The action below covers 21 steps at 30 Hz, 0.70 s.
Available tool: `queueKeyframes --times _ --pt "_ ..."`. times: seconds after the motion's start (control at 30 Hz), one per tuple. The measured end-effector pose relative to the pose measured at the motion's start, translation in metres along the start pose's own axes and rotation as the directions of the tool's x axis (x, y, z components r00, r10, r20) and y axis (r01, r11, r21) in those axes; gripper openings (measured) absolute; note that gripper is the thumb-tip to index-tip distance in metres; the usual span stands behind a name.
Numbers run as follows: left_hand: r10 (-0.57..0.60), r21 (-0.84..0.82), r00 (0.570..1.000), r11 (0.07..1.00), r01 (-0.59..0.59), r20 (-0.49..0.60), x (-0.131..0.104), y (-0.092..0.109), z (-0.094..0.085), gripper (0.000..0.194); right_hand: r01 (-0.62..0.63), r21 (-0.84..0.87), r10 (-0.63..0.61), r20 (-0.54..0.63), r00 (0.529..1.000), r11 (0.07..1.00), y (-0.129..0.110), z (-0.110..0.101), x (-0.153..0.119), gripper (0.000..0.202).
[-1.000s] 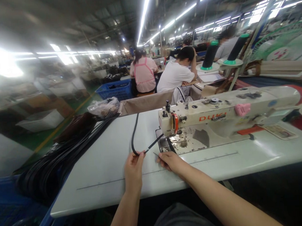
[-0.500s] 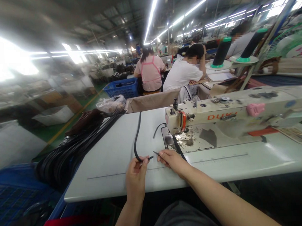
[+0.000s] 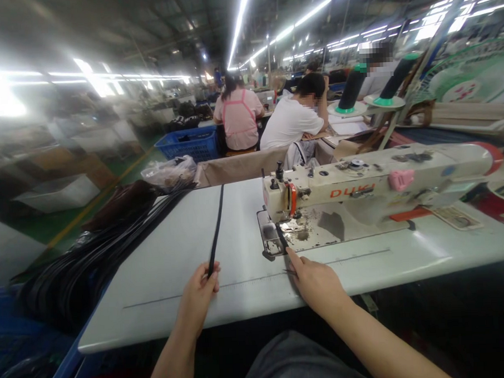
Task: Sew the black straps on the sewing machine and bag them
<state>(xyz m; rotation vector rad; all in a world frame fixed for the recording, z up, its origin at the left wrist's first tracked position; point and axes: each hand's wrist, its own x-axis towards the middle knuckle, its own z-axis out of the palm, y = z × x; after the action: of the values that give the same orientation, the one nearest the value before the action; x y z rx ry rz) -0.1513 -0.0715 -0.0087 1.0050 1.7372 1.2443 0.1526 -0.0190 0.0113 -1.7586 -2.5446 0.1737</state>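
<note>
Between the thumb and fingers of my left hand (image 3: pixel 198 294) is one end of a narrow black strap (image 3: pixel 217 229), which runs away across the white table (image 3: pixel 163 260). My right hand (image 3: pixel 318 283) lies at the front of the sewing machine (image 3: pixel 352 190). Its index finger reaches to a black strip (image 3: pixel 282 236) beside the needle area. A thin, dark, pointed tool (image 3: pixel 288 272) sticks out from under my right fingers. Its exact kind cannot be made out, and most of it is hidden by the hand.
A bundle of black straps (image 3: pixel 92 263) hangs over the table's left side. Beyond the table are a fabric-lined bin (image 3: pixel 234 170), a blue crate (image 3: pixel 187 146) and two seated people (image 3: pixel 240 120). Two black thread cones (image 3: pixel 350 90) stand behind the machine.
My hands have moved apart: the left went left and down with the strap, now straighter. The right hand moved right to the black strip by the machine. The camera view shifted slightly right.
</note>
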Motion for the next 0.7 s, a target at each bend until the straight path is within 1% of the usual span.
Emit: queueKeyframes --times 0.07,0.13,0.23,0.3,0.33,0.4,0.43,0.47,0.5,0.53,0.57,0.63,0.7 --pt "0.023 0.135 0.998 0.991 -0.015 -0.052 0.011 -0.005 -0.015 0.062 0.002 -0.038 -0.001 0.022 1.000 0.999 -0.002 0.001 -0.001 0.053" --pt "0.070 0.301 0.989 0.953 -0.028 -0.129 0.022 -0.008 -0.034 0.061 0.011 -0.066 -0.009 0.023 1.000 0.998 -0.003 0.001 -0.001 0.054" --pt "0.120 0.473 0.962 0.881 0.010 -0.244 0.036 -0.007 -0.070 0.055 0.027 -0.091 -0.025 0.018 1.000 0.996 -0.003 0.002 0.000 0.055" --pt "0.156 0.556 0.938 0.830 0.045 -0.309 0.043 -0.004 -0.102 0.050 0.039 -0.097 -0.037 0.020 0.999 0.995 0.000 0.004 0.002 0.056" --pt "0.188 0.596 0.919 0.801 0.060 -0.345 0.046 -0.003 -0.121 0.047 0.048 -0.095 -0.047 0.017 0.999 0.994 0.001 0.006 0.003 0.056" --pt "0.271 0.671 0.862 0.734 0.103 -0.428 0.048 -0.003 -0.166 0.044 0.065 -0.088 -0.066 0.000 0.998 0.994 0.004 0.010 0.005 0.055" --pt "0.304 0.702 0.831 0.698 0.140 -0.467 0.046 -0.004 -0.190 0.045 0.072 -0.082 -0.074 -0.015 0.997 0.994 0.006 0.013 0.006 0.054" --pt "0.321 0.723 0.795 0.660 0.202 -0.515 0.043 -0.006 -0.214 0.046 0.079 -0.076 -0.082 -0.033 0.996 0.994 0.008 0.016 0.007 0.054" --pt "0.312 0.729 0.759 0.619 0.294 -0.571 0.038 -0.009 -0.237 0.047 0.084 -0.069 -0.088 -0.053 0.995 0.994 0.009 0.019 0.008 0.053" --pt "0.277 0.718 0.733 0.577 0.390 -0.621 0.032 -0.013 -0.258 0.047 0.086 -0.062 -0.090 -0.072 0.993 0.994 0.010 0.022 0.009 0.053" --pt "0.246 0.700 0.717 0.559 0.445 -0.653 0.024 -0.017 -0.276 0.046 0.086 -0.056 -0.091 -0.090 0.992 0.995 0.011 0.024 0.010 0.052" --pt "0.183 0.670 0.706 0.541 0.508 -0.684 0.006 -0.027 -0.301 0.036 0.084 -0.050 -0.089 -0.113 0.990 0.995 0.013 0.028 0.010 0.052" --pt "0.148 0.657 0.712 0.545 0.521 -0.686 -0.010 -0.038 -0.315 0.022 0.089 -0.046 -0.094 -0.121 0.988 0.995 0.015 0.032 0.011 0.052"
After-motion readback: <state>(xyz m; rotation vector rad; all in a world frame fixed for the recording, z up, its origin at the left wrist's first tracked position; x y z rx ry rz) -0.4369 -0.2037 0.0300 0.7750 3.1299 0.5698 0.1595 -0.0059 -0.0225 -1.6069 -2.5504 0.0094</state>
